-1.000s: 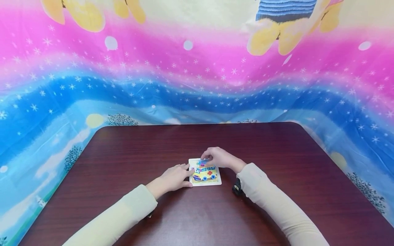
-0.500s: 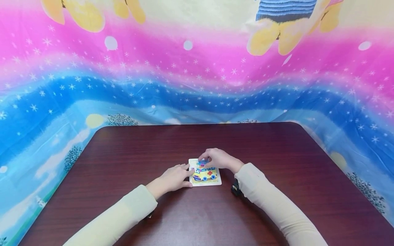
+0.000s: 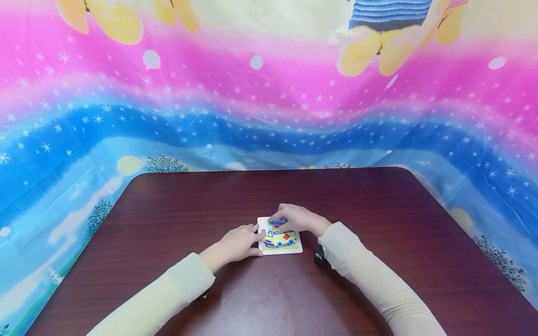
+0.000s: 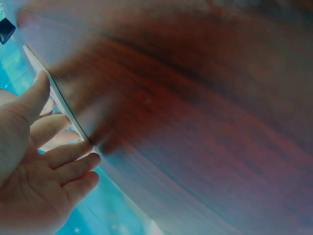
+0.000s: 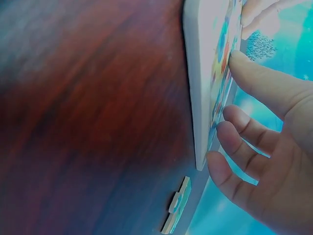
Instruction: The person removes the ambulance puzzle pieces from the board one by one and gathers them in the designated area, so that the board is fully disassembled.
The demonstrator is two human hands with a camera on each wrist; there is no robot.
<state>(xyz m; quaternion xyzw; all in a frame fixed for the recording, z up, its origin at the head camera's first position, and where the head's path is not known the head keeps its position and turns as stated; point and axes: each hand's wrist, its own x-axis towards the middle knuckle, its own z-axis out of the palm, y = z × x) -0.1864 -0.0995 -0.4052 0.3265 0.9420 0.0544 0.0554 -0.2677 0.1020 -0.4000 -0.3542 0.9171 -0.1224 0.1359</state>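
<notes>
A small jigsaw puzzle (image 3: 282,252) with a white frame lies flat on the table in the head view, its picture a yellow ambulance with a red cross. Along its left side my left hand (image 3: 235,242) steadies it, thumb at the near corner and fingertips on the rim. My right hand (image 3: 300,218) arches over the far part, its fingertips on the blue area above the ambulance and covering some of it. The right wrist view shows the thumb and several bent, spread fingertips right at the puzzle's face. Beyond them lies a loose puzzle piece (image 5: 177,205).
The dark red-brown wooden table (image 3: 269,289) has rounded far corners. A colourful printed cloth (image 3: 294,93) hangs around its back and sides. A black wrist device (image 3: 320,256) shows beneath the right cuff.
My right hand has slid slightly left, its index fingertip shifting left over the blue far part of the picture. The left hand and the frame stay in place.
</notes>
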